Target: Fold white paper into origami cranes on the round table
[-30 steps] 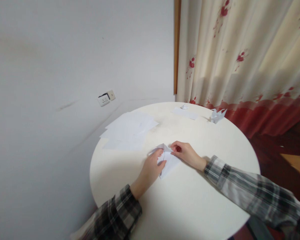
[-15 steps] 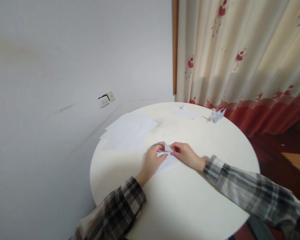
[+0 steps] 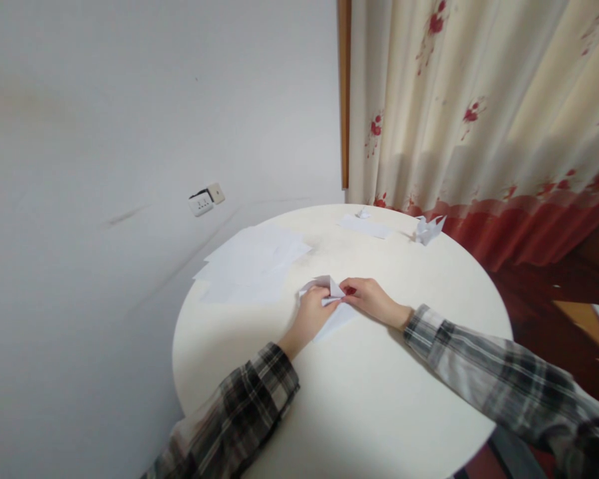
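Observation:
A partly folded white paper (image 3: 335,322) lies on the round white table (image 3: 379,392), with a flap standing up at its far side. My left hand (image 3: 311,314) is closed on the paper's left part, its fingers behind the raised flap and its thumb pointing right. My right hand (image 3: 372,299) pinches the paper's right corner between thumb and fingers. The fingertips of both hands nearly meet at that corner. Part of the paper is hidden under my left hand.
Loose white sheets (image 3: 252,263) overlap at the table's left. Toward the far edge, a small folded paper (image 3: 363,213) rests by a flat sheet (image 3: 364,227). A larger folded paper (image 3: 429,230) stands at the far right. Behind are a wall and a curtain (image 3: 429,120).
My left hand has shifted slightly right along the paper, its thumb now closer to my right fingertips. More of the raised flap shows. The whole view has turned slightly to the right.

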The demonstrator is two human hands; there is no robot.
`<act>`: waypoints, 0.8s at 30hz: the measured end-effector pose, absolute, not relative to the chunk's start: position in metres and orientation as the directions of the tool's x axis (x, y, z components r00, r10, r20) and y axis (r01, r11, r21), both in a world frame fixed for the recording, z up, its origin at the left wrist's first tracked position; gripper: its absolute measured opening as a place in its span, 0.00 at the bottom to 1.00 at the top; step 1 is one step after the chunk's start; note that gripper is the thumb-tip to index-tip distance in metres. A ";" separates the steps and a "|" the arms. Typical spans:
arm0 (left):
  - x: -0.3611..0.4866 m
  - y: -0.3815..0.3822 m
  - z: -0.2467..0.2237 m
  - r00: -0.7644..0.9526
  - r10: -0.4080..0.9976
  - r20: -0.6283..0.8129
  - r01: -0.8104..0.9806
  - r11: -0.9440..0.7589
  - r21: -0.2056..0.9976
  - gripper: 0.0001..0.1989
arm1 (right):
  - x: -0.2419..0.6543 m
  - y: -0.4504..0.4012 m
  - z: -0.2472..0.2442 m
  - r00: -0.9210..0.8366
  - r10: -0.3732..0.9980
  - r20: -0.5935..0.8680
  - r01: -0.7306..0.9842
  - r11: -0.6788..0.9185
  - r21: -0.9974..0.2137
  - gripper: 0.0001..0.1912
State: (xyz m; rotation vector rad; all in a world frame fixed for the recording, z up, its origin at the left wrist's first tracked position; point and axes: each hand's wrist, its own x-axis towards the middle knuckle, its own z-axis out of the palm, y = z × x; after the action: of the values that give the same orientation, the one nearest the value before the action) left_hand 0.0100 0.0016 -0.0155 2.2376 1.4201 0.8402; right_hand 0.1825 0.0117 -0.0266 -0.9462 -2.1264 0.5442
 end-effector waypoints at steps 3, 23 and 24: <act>0.016 0.005 -0.017 0.313 0.891 0.329 0.709 -0.450 0.543 0.03 | 0.184 0.014 -0.032 -0.426 0.784 0.452 0.503 0.620 -0.602 0.07; 0.018 0.013 -0.015 0.252 0.935 0.249 0.756 -0.351 0.553 0.04 | 0.179 0.014 -0.036 -0.317 0.888 0.332 0.837 0.427 -0.342 0.30; 0.019 0.014 -0.017 0.244 0.939 0.243 0.750 -0.341 0.567 0.04 | 0.179 0.014 -0.036 -0.325 0.887 0.327 0.834 0.432 -0.343 0.30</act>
State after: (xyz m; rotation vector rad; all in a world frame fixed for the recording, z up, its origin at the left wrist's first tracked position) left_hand 0.0185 0.0139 -0.0170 2.1881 1.5581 0.7911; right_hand 0.1786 0.0142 -0.0359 -1.4523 -2.2248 0.1525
